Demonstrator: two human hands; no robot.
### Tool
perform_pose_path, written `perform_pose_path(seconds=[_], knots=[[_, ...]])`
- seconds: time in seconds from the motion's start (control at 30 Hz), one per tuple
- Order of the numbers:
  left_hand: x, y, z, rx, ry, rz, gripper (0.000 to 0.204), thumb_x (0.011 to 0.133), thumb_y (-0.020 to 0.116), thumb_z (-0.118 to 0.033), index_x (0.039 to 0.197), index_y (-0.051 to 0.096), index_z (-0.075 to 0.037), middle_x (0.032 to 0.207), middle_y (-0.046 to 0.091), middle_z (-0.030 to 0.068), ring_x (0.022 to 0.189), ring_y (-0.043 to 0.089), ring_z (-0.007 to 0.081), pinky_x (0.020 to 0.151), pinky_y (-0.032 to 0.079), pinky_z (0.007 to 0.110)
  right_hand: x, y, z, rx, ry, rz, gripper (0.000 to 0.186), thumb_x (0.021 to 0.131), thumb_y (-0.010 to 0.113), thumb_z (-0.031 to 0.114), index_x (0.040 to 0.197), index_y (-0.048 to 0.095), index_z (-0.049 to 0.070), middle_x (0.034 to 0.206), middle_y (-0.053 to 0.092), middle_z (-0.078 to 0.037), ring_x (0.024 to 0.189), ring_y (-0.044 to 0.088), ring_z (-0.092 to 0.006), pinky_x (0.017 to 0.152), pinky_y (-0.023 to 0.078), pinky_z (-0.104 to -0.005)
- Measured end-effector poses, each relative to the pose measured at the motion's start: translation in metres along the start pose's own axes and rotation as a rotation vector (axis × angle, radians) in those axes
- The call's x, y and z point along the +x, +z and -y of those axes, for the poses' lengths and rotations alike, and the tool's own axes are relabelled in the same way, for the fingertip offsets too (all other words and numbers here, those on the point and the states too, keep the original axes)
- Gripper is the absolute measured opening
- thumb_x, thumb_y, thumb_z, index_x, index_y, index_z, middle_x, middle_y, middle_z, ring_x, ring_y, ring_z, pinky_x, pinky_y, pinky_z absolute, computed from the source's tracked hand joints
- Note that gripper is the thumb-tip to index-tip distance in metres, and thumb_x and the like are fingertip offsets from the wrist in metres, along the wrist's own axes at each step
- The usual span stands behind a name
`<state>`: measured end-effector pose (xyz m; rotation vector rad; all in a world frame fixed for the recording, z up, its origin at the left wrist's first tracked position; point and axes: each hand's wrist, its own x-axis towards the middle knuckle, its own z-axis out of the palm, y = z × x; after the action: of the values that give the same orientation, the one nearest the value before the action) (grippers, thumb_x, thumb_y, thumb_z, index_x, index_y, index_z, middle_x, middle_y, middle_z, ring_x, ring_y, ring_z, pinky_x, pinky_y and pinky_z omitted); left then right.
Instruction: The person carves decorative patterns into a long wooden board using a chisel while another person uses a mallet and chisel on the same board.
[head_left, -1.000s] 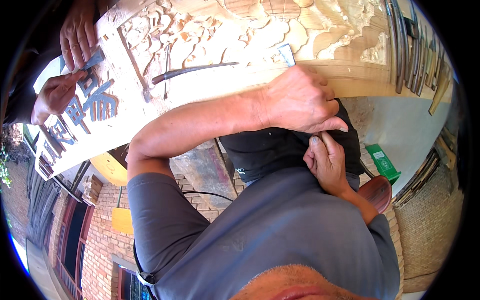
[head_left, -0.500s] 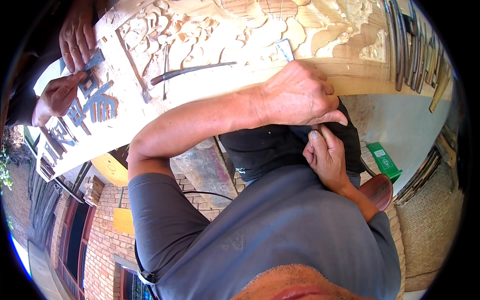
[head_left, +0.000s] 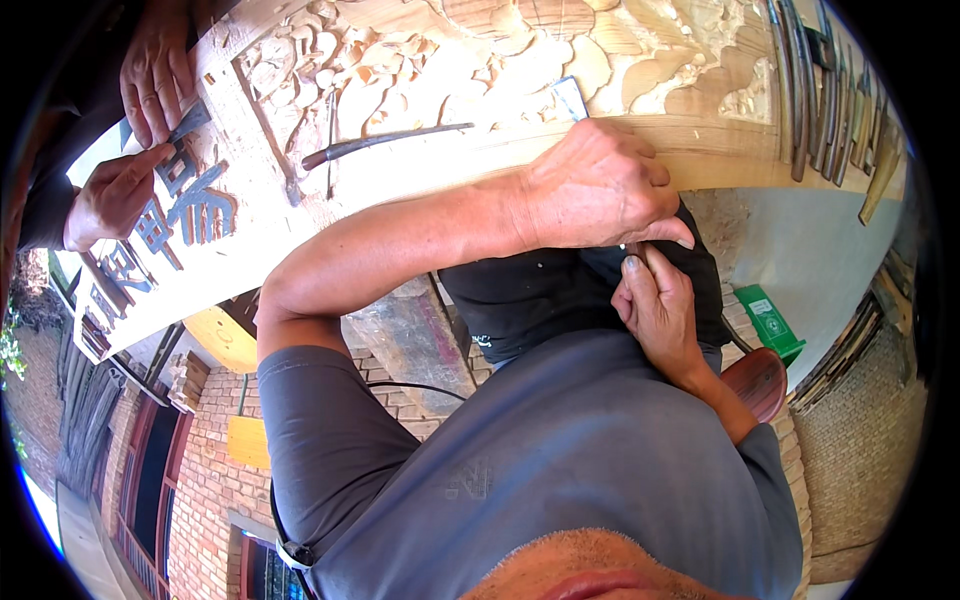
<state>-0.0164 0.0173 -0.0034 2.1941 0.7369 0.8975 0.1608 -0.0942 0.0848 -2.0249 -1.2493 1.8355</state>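
Note:
A chisel with a pale, bluish flat blade (head_left: 570,98) reaches over the edge of a carved wooden panel (head_left: 480,150). My left hand (head_left: 605,190) is closed around it, back of the hand up, hiding the middle of the tool. Below, my right hand (head_left: 655,300) is closed with thumb and fingers at what looks like the brown handle end, just under my left thumb. Shallow scalloped relief covers the panel beyond my hands. Lying on it to the left are a dark-handled gouge (head_left: 345,148) and a thin metal tool (head_left: 330,125).
Several carving tools (head_left: 825,95) lie in a row at the panel's right end. At far left another person's hands (head_left: 125,190) rest on a board with dark carved shapes (head_left: 205,205). A green box (head_left: 768,322) and a reddish wooden seat (head_left: 755,385) are to my right.
My right hand has shifted very slightly to the right. My left hand and the chisel look nearly still. The other person's hands have barely moved.

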Motion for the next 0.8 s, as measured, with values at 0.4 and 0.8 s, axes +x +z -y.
perform_pose_path(seconds=[0.4,0.8], knots=[[0.003,-0.003,0.004,-0.020,0.008,0.037,0.047,0.093,0.077,-0.057,0.075,0.071,-0.014,0.070,0.063,-0.0008,0.082,0.063,0.0237,0.080,0.052,0.040,0.009,-0.008,0.001,-0.003,0.032,0.029,0.033,0.117,0.053,0.024,0.124,0.070,-0.003,0.060,0.055,-0.005,0.052,0.053,-0.0118,0.053,0.043,-0.0322],[0.006,-0.002,0.007,-0.028,-0.009,-0.006,0.045,0.093,0.079,-0.055,0.071,0.071,-0.018,0.069,0.063,-0.0029,0.079,0.063,0.0228,0.077,0.050,0.038,0.011,-0.012,0.006,0.097,0.088,0.100,0.036,0.118,0.054,0.028,0.127,0.071,-0.004,0.063,0.056,-0.004,0.052,0.050,-0.0101,0.051,0.041,-0.0306]])
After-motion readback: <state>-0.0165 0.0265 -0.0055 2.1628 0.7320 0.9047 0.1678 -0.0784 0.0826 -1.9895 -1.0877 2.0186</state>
